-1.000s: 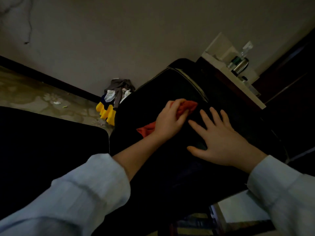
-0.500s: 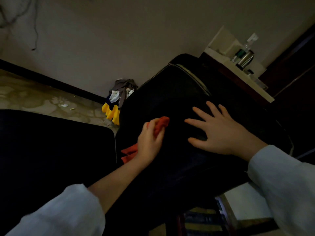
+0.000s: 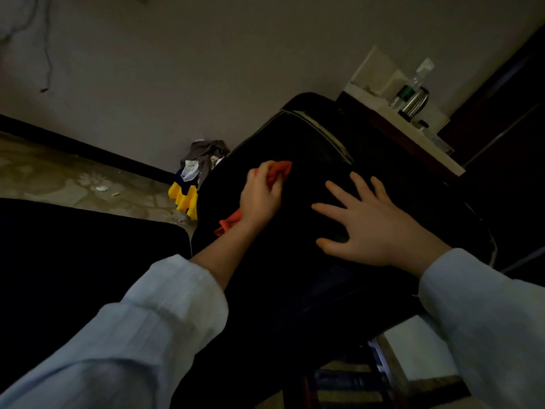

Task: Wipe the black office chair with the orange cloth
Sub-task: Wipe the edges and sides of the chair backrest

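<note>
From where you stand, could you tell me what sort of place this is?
Likely a hotel or rented room: a kettle and bottle on a side counter, a black office chair, clothes heaped by the wall.

No writing, label, brand or number can be read anywhere in this dim view

the room is dim. a plain pale wall [image 3: 206, 54] has a thin dark cable [image 3: 47, 54] hanging down it at upper left. a dark skirting board [image 3: 88, 151] runs along its foot above a mottled, stone-patterned floor [image 3: 44, 175]. a heap of clothes [image 3: 206, 157] with something yellow [image 3: 184, 199] lies against the wall. at right, a white-topped desk [image 3: 386, 112] carries a steel kettle [image 3: 415, 101] and a clear bottle [image 3: 418, 78]; dark wood panels [image 3: 507, 113] stand beside it.
</note>
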The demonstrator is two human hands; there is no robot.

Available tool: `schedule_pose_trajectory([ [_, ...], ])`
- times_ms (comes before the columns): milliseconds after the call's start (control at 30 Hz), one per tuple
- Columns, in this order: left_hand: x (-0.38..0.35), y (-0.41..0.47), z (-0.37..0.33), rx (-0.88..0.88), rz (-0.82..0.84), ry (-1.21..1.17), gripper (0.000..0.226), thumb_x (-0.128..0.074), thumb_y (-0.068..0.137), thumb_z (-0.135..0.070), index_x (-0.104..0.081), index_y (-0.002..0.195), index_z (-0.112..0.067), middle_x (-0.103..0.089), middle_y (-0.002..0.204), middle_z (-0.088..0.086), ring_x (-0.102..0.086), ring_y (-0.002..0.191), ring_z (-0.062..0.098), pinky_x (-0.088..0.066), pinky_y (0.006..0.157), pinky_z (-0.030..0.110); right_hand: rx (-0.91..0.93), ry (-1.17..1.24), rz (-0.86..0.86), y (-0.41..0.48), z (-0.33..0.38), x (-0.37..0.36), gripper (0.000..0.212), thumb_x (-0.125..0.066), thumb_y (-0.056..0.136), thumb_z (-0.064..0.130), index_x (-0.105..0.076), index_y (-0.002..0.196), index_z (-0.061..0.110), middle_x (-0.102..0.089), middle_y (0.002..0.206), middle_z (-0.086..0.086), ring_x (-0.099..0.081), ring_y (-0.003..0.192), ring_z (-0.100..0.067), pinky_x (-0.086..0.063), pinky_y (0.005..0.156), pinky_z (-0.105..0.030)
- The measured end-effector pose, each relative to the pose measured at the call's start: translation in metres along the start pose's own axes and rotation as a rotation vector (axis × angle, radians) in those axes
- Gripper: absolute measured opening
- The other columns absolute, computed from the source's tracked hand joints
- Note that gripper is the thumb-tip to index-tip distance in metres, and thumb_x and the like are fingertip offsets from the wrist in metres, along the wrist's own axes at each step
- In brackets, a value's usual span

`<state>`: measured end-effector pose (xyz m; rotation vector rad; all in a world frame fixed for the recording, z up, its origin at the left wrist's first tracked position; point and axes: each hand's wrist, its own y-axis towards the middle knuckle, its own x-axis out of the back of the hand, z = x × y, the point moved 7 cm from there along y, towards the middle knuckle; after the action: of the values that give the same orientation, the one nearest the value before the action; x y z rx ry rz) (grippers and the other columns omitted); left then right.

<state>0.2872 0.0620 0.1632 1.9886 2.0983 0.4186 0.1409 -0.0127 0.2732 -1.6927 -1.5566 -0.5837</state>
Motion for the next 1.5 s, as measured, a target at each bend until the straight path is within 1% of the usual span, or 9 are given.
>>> schedule_pose_trajectory([
  [233,0.025,-0.065,0.059,0.218,-0.047,0.025,0.031,-0.05,0.095,-0.032,-0.052,0.124,-0.022,-0.052,0.113,0.007,-0.055,0.094,0.02,-0.034,0.072,0.025,-0.015,0.015,-0.029,0.002,0.004,0.003,0.068,-0.034,0.089,0.064,-0.016,0.148,0.038,0.006,0.159,-0.001,0.016,0.143,-0.034,0.015,0.112,-0.049],
  [367,0.025,-0.093,0.037,0.118,-0.021,0.028,0.031,-0.053,0.095,-0.029,-0.054,0.125,-0.022,-0.055,0.111,0.004,-0.05,0.091,0.011,-0.034,0.074,0.022,-0.023,0.005,-0.023,0.003,0.004,0.003,0.068,-0.033,0.089,0.064,-0.015,0.149,0.037,0.004,0.159,-0.002,0.014,0.143,-0.036,0.013,0.113,-0.05],
  [633,-0.002,-0.052,-0.057,-0.228,0.076,-0.077,0.032,-0.056,0.092,-0.022,-0.055,0.124,-0.018,-0.057,0.111,0.004,-0.057,0.099,0.016,-0.046,0.083,0.029,-0.072,-0.01,-0.067,0.006,0.0,0.002,0.089,-0.034,0.087,0.064,0.009,0.15,0.02,0.003,0.159,-0.005,0.011,0.144,-0.034,0.009,0.115,-0.048],
  [800,-0.005,-0.012,-0.02,-0.162,0.041,-0.027,0.032,-0.051,0.094,-0.031,-0.054,0.124,-0.02,-0.057,0.118,0.003,-0.054,0.1,0.012,-0.042,0.079,0.024,-0.047,-0.006,-0.047,0.008,0.001,0.003,0.078,-0.033,0.088,0.065,-0.006,0.151,0.029,0.005,0.159,-0.004,0.012,0.143,-0.034,0.009,0.115,-0.05],
  [900,0.008,-0.003,0.028,0.011,0.011,-0.005,0.033,-0.051,0.094,-0.032,-0.052,0.126,-0.023,-0.054,0.119,0.004,-0.053,0.099,0.013,-0.039,0.075,0.022,-0.019,-0.008,-0.034,0.007,0.002,0.002,0.069,-0.031,0.089,0.065,-0.012,0.149,0.037,0.005,0.16,0.002,0.014,0.143,-0.035,0.009,0.115,-0.05],
  [1067,0.028,-0.053,0.107,0.207,-0.041,-0.047,0.049,-0.043,0.079,-0.06,-0.053,0.117,-0.031,-0.06,0.111,0.005,-0.064,0.087,0.026,-0.053,0.069,0.038,-0.004,-0.048,-0.017,0.007,0.003,0.001,0.065,-0.027,0.09,0.065,-0.011,0.149,0.041,0.006,0.159,0.003,0.016,0.143,-0.033,0.008,0.115,-0.049],
  [1133,0.03,-0.08,0.105,0.223,-0.049,-0.048,0.042,-0.048,0.084,-0.054,-0.053,0.117,-0.029,-0.058,0.109,0.005,-0.061,0.089,0.022,-0.05,0.073,0.035,0.005,-0.061,-0.013,0.007,0.003,0.0,0.064,-0.026,0.09,0.065,-0.011,0.148,0.043,0.006,0.159,0.003,0.016,0.143,-0.033,0.008,0.115,-0.05],
  [1233,0.03,-0.106,0.074,0.131,-0.037,-0.046,0.028,-0.056,0.093,-0.027,-0.055,0.12,-0.02,-0.054,0.108,0.003,-0.052,0.092,0.013,-0.04,0.079,0.025,0.039,-0.073,-0.01,0.007,0.006,0.0,0.061,-0.025,0.092,0.064,-0.012,0.148,0.044,0.004,0.159,0.005,0.015,0.144,-0.027,0.011,0.114,-0.049],
  [1500,0.009,-0.082,-0.03,-0.208,0.064,-0.113,0.041,-0.051,0.086,-0.034,-0.058,0.122,-0.015,-0.055,0.112,0.003,-0.057,0.097,0.013,-0.043,0.081,0.021,0.126,-0.114,-0.001,0.007,0.013,0.0,0.066,-0.023,0.091,0.064,-0.016,0.149,0.035,-0.001,0.158,0.014,0.01,0.145,-0.012,0.012,0.113,-0.05],
])
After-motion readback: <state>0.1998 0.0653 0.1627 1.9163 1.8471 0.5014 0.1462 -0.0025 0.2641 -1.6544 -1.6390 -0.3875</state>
